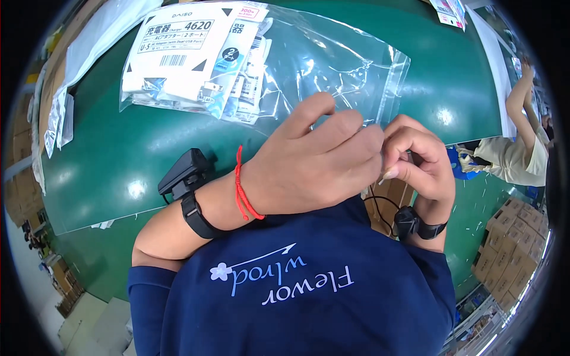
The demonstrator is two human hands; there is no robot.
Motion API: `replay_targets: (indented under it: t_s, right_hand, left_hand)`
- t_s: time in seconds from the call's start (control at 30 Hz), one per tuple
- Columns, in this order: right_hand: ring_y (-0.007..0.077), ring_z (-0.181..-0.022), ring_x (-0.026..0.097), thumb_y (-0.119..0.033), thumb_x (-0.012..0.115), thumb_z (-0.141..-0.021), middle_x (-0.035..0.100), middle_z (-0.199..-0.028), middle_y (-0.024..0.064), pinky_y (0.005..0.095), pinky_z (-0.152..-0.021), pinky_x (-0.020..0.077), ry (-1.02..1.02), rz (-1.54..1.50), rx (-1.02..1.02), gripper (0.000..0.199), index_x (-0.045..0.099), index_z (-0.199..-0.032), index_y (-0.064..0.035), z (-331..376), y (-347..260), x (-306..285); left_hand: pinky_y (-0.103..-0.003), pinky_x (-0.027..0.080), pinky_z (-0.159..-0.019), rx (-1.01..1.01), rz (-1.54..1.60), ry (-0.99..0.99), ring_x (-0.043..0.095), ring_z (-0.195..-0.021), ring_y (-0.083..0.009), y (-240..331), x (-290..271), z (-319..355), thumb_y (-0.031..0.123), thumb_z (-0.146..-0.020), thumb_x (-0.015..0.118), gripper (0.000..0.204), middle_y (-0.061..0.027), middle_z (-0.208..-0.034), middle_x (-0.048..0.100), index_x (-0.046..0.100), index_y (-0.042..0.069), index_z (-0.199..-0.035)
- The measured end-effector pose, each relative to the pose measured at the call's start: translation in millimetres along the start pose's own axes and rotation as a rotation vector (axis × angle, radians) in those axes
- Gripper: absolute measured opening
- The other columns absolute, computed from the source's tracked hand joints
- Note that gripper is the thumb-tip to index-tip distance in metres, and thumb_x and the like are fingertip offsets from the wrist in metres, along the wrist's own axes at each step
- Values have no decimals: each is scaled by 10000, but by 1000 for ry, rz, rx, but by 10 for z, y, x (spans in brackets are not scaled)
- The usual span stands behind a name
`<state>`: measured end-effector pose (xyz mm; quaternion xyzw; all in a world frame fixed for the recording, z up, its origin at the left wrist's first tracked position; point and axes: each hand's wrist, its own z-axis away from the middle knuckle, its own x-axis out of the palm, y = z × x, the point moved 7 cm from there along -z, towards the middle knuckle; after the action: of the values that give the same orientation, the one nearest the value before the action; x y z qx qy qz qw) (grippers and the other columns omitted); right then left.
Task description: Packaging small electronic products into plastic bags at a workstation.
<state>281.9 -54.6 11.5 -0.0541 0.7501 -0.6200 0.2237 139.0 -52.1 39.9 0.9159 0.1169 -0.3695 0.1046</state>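
The clear bag (320,50) lay on the far side, its left end filled with white packets (178,47). Its film looked soft and slippery, the packets probably light but stiffer; the packed end seemed your surest hold. Near the bag's right end, your left hand (323,160) was curled and your right hand (423,157) pinched; I could not tell whether either gripped anything. The green table (442,65) lay beneath.

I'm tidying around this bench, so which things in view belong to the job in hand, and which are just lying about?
Seemingly in use:
clear plastic bag, close to the left hand and right hand
white packages inside it

Seemingly just lying about:
stacked brown cartons, lower right
whitish sheeting, upper left
small packet, top right
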Motion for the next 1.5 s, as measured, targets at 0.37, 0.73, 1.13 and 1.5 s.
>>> replay_targets:
  t_s: [0.37,0.73,1.13,1.5]
  right_hand:
    - [104,-747,422,-159,594,-893,500,-941,65,202,-624,326,291,-307,-122,143,513,-919,-44,25,203,-211]
    - [258,-986,588,-127,432,-978,556,-1098,211,315,-803,534,1517,-299,-456,272,467,-1050,133,1383,880,-2025]
    - [328,-915,595,-131,557,-851,617,-983,204,374,-825,457,1053,647,818,151,584,-909,5,2524,3605,-905]
    - [346,-1043,577,-26,529,-806,613,-1103,221,383,-918,439,1495,483,588,328,566,-1125,41,2932,3968,-1398]
  left_hand:
    - [-335,376,-762,-8,94,-38,526,-775,-174,-23,-40,45,138,-603,714,199,5,-894,583,632,115,-782]
    - [-341,391,-791,9,137,-91,527,-804,-176,-12,-116,142,154,-662,670,154,-4,-881,576,609,115,-798]
    - [-372,378,-733,-29,161,-193,512,-770,-222,-116,-227,175,241,-626,782,322,-33,-895,590,661,118,-898]
    - [-356,378,-733,-113,-70,-183,503,-828,-227,-480,-506,668,232,-623,812,350,-33,-940,556,632,119,-900]
